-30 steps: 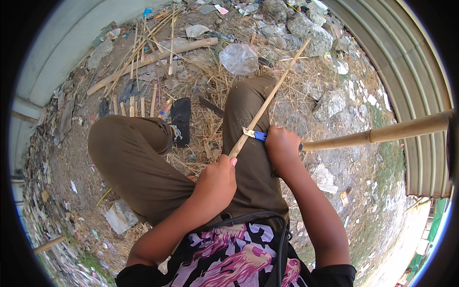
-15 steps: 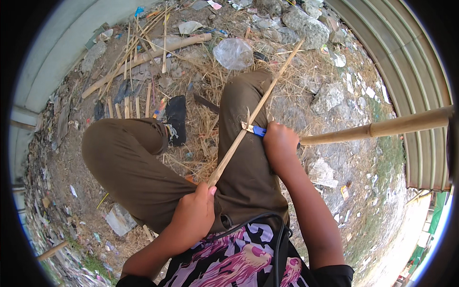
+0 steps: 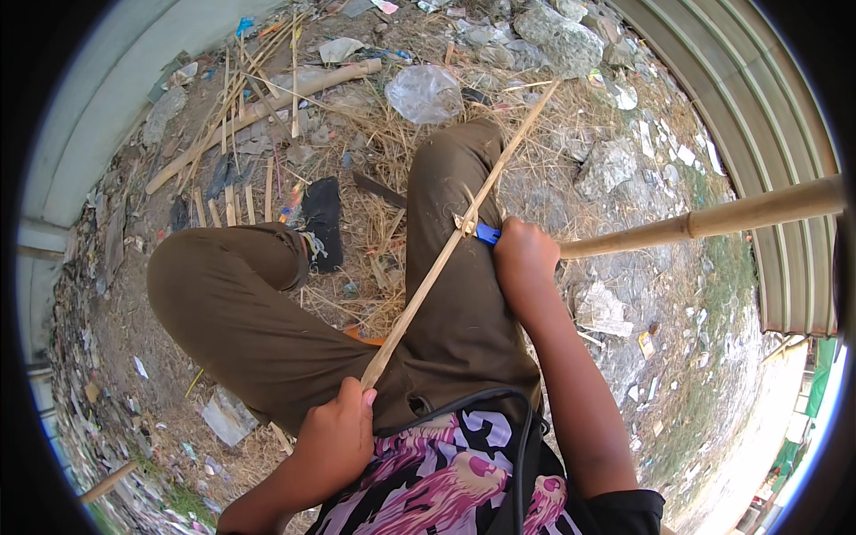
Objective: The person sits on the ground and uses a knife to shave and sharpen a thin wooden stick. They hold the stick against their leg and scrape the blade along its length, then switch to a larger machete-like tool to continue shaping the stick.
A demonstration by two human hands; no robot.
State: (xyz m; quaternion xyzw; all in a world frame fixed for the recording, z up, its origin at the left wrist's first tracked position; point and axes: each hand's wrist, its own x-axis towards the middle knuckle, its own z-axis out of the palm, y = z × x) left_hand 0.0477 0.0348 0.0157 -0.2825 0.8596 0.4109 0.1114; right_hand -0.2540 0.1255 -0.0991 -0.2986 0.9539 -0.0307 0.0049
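Note:
My left hand (image 3: 335,432) is closed round the lower end of a long, thin bamboo strip (image 3: 419,301). The strip slants up and away across my right thigh, its far end past the knee. In my right fist (image 3: 526,255) is a blue-handled knife (image 3: 487,234), resting on that thigh. Its blade meets the strip about midway, mostly hidden by a few curled shavings (image 3: 464,219) there. Most of the handle is covered by my fingers.
A thick bamboo pole (image 3: 758,212) reaches in from the right, ending near my right hand. Cut bamboo pieces (image 3: 267,107) lie at the far left. Beyond my knees are a clear plastic bag (image 3: 423,94) and rocks (image 3: 560,40). A corrugated metal wall (image 3: 731,89) stands at right.
My left hand has moved down and to the left, drawing the bamboo strip back toward me past the blade. The right hand and knife stay nearly in place.

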